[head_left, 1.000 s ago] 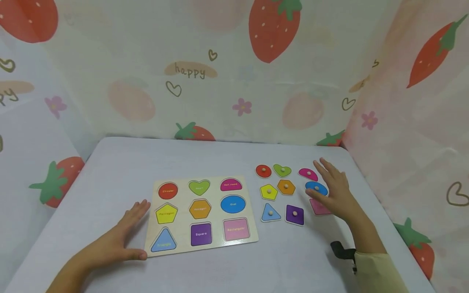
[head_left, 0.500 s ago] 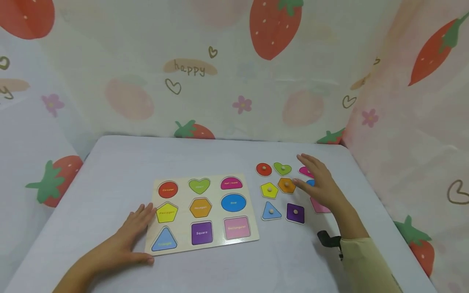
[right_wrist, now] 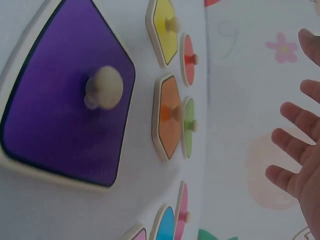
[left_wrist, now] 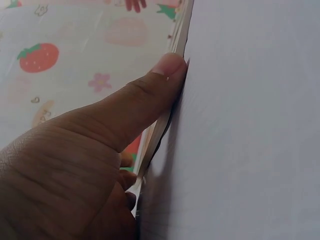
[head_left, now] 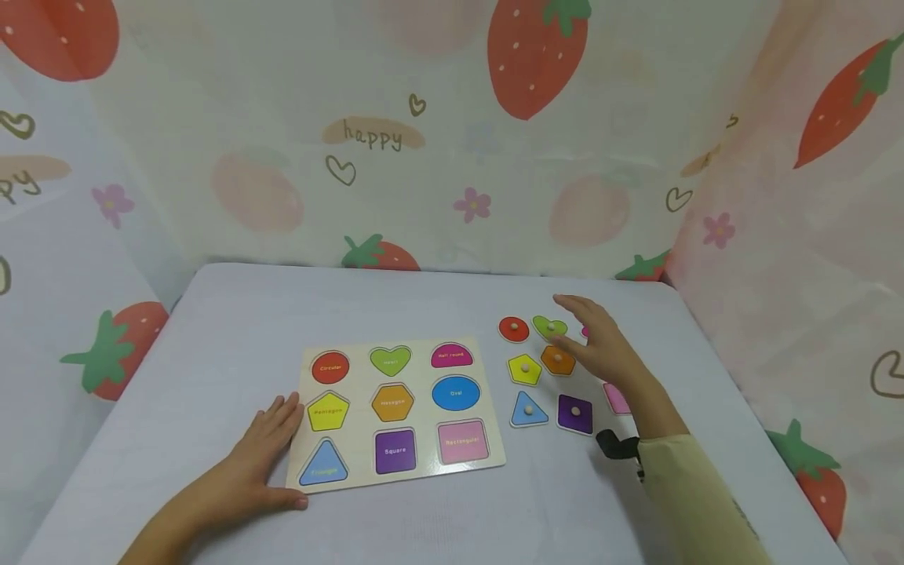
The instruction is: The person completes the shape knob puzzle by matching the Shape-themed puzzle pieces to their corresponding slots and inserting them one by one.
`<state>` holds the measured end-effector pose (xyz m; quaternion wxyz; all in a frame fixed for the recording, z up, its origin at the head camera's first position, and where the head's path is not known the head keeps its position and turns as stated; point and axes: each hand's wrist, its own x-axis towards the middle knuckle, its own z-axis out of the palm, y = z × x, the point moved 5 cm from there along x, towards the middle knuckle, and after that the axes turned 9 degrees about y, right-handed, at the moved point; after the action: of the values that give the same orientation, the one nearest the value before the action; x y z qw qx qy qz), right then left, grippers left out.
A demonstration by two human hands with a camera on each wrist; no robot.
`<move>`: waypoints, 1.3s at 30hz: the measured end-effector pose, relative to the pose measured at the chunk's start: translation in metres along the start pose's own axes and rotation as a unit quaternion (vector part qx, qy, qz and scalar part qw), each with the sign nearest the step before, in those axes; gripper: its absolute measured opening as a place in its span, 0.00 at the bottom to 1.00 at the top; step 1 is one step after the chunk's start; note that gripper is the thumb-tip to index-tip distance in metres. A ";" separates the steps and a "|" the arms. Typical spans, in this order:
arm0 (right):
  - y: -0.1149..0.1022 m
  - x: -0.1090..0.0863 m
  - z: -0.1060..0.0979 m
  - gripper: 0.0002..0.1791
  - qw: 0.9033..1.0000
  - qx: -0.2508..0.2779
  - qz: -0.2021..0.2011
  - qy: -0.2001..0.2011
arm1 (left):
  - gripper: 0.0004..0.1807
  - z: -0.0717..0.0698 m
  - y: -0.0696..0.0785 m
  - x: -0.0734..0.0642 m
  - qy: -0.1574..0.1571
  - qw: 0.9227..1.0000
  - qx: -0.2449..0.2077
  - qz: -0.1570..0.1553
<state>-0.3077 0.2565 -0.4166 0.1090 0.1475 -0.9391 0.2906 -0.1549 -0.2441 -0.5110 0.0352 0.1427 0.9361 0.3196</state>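
Observation:
A wooden shape puzzle board (head_left: 358, 464) lies flat on the white table, with coloured shapes printed on it. My left hand (head_left: 247, 463) touches its left side; the thumb reaches its near-left corner, and the left wrist view shows that thumb (left_wrist: 160, 80) along the board's edge. My right hand (head_left: 607, 349) holds nothing. It hovers with spread fingers over the loose knobbed pieces, fingertips close above the green heart (head_left: 542, 323) and orange hexagon (head_left: 549, 364). The right hand hides the blue oval (right_wrist: 164, 227) in the head view.
Also lying loose are a red circle (head_left: 504, 331), yellow pentagon (head_left: 518, 378), blue triangle (head_left: 522, 420), purple square (head_left: 565, 424), pink rectangle (head_left: 617, 399) and magenta half round (right_wrist: 180, 202). Strawberry-print cloth (head_left: 452, 157) hangs behind and beside the table.
My right hand has moved left, from over the blue oval towards the green heart and orange hexagon. The left fingers have come in against the board's left edge.

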 end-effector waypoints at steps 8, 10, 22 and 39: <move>-0.011 0.014 0.011 0.37 0.999 0.008 0.025 -0.026 | 0.71 -0.003 0.002 -0.002 0.005 1.000 0.017 0.016; -0.011 0.019 0.014 0.36 0.999 0.011 0.031 -0.035 | 0.70 -0.004 0.003 -0.002 0.009 1.000 0.017 0.023; -0.012 0.045 0.030 0.28 0.997 -0.002 0.043 -0.066 | 0.65 -0.006 0.005 -0.003 0.020 0.999 0.016 0.043; 0.008 0.070 0.075 0.19 0.980 -0.007 0.142 -0.140 | 0.66 -0.009 0.003 -0.005 0.012 1.000 0.021 0.020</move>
<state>-0.3846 0.2045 -0.4613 -0.0648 0.0511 -0.9584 0.2733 -0.1508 -0.2480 -0.5023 0.0148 0.1582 0.9399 0.3021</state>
